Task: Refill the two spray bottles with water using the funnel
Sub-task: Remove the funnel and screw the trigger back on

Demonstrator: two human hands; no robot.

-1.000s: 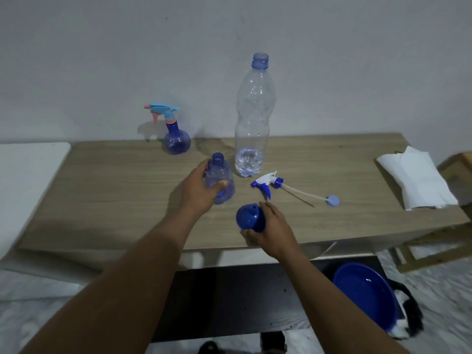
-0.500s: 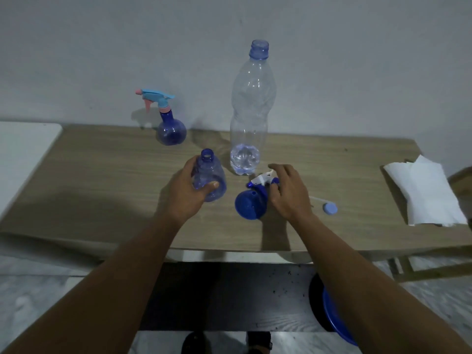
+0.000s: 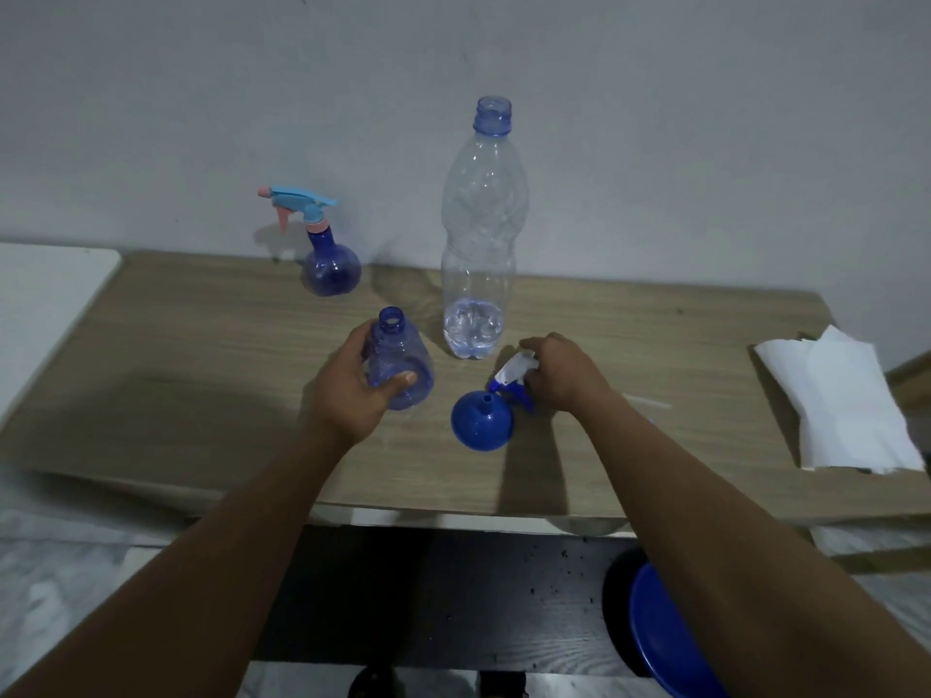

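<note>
Nearly upright spray bottle [image 3: 401, 362], mouth up

Wood-grain table [image 3: 201, 395] against a pale grey wall [image 3: 705, 118], stack of white paper towels [image 3: 846, 405] at its right end, white surface [image 3: 45, 304] beside its left end, blue basin [image 3: 665, 642] below, lower right.

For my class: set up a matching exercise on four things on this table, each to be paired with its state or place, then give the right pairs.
Things: 1 funnel; 2 tall clear bottle; 3 open spray bottle; 4 round spray bottle.
States: A held in the left hand; B trigger head fitted, back left; C wide mouth down on the table; D a little water at the bottom.
Pairs: 1-C; 2-D; 3-A; 4-B.
</note>
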